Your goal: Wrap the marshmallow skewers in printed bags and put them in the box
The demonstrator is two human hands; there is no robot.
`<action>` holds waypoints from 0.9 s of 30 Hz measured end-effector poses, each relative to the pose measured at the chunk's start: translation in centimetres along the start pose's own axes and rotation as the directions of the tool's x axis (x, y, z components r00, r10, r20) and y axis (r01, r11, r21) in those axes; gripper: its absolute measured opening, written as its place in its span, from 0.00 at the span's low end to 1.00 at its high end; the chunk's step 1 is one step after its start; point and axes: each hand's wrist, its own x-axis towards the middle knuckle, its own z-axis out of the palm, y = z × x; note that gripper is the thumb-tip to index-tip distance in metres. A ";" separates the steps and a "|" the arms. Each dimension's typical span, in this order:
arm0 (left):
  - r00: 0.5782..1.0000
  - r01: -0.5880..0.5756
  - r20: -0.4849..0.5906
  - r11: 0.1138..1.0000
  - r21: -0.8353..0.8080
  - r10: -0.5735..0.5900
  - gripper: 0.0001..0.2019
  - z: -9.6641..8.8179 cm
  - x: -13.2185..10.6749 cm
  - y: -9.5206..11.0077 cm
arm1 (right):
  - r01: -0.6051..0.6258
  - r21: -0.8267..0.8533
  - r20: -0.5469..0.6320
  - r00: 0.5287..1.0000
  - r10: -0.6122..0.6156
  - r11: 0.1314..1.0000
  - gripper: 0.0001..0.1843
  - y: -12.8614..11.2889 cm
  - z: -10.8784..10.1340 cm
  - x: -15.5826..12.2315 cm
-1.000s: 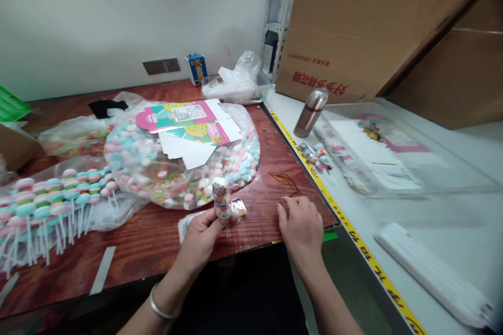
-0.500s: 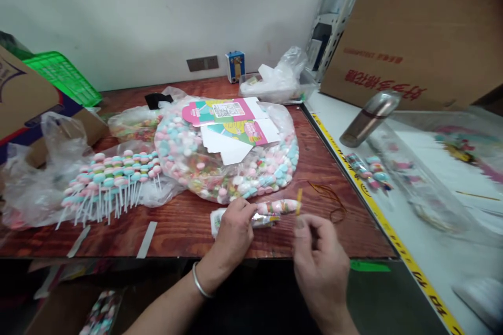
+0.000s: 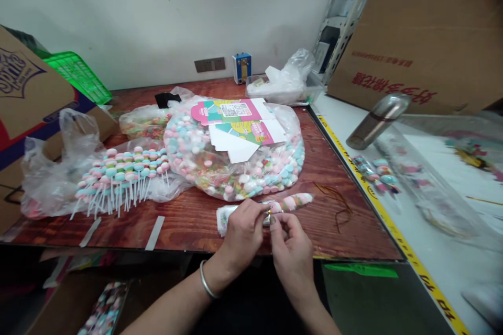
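Note:
A wrapped marshmallow skewer (image 3: 293,202), pink, white and green in clear film, points to the right above the table. My left hand (image 3: 243,230), with a silver bangle at the wrist, is closed and pinches its near end. My right hand (image 3: 293,243) is closed too, its thumb and finger pinched at that same end, right beside the left fingertips. A bit of gold twist tie (image 3: 269,212) shows between the two hands; the rest of it is hidden by the fingers. Under the left hand lies a white printed packet (image 3: 223,219), partly covered.
Several marshmallow lollipops (image 3: 126,167) lie on a plastic bag at left. Behind my hands, a big bag of marshmallows (image 3: 291,162) carries a flattened printed box (image 3: 239,115). Loose gold ties (image 3: 340,201) lie to the right. A steel flask (image 3: 377,120) stands past the yellow tape measure (image 3: 365,191).
My right hand has moved left with the gold tie, from the skewer's far tip to its near end beside my left hand. The view has shifted slightly.

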 end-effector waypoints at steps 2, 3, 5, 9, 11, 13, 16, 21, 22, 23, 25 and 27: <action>0.964 0.263 0.053 0.913 -0.311 -0.260 0.06 0.4 0.3 0.3 | 0.079 -0.092 -0.072 0.994 -0.085 0.993 0.12 0.2 0.4 0.2; 0.919 0.385 0.114 0.798 -0.463 -0.377 0.05 0.7 0.4 0.4 | 0.112 -0.136 -0.100 0.987 -0.126 0.984 0.11 0.4 0.7 0.2; 0.823 0.526 0.248 0.520 -0.673 -0.511 0.06 1.3 0.7 0.5 | 0.152 -0.192 -0.131 0.975 -0.179 0.970 0.11 0.7 1.1 0.4; 0.774 0.527 0.332 0.258 -0.810 -0.539 0.11 2.4 0.7 0.7 | 0.070 -0.088 -0.133 0.988 -0.081 0.994 0.13 0.7 1.4 0.6; 0.782 0.515 0.339 0.237 -0.824 -0.523 0.11 2.7 0.5 0.6 | 0.006 -0.045 -0.109 0.994 -0.010 0.999 0.19 0.5 1.2 0.7; 0.801 0.510 0.331 0.278 -0.814 -0.498 0.10 2.8 0.3 0.4 | -0.008 -0.098 -0.069 0.998 0.001 0.995 0.17 0.4 0.8 1.0; 0.901 0.418 0.218 0.614 -0.670 -0.375 0.09 2.5 0.0 -0.3 | 0.047 -0.258 -0.047 0.997 -0.061 0.965 0.17 0.6 0.2 1.2; 0.994 -0.097 0.052 0.995 0.010 0.096 0.13 1.5 -0.2 -1.4 | 0.184 -0.363 -0.049 0.975 -0.215 0.914 0.19 1.0 0.2 1.0; 0.992 -0.121 0.048 0.990 0.075 0.118 0.13 1.4 -0.2 -1.4 | 0.195 -0.346 -0.043 0.974 -0.223 0.918 0.18 1.0 0.3 0.9; 0.993 -0.116 0.040 0.988 0.106 0.113 0.12 1.3 -0.2 -1.3 | 0.197 -0.322 -0.039 0.974 -0.221 0.926 0.17 0.9 0.4 0.8; 0.997 -0.076 0.015 0.994 0.085 0.075 0.12 1.2 -0.1 -1.0 | 0.186 -0.258 -0.040 0.978 -0.203 0.948 0.15 0.5 0.5 0.7; 0.999 -0.044 0.006 0.999 0.013 0.044 0.12 1.2 -0.1 -0.7 | 0.152 -0.193 -0.045 0.986 -0.163 0.969 0.14 0.2 0.6 0.6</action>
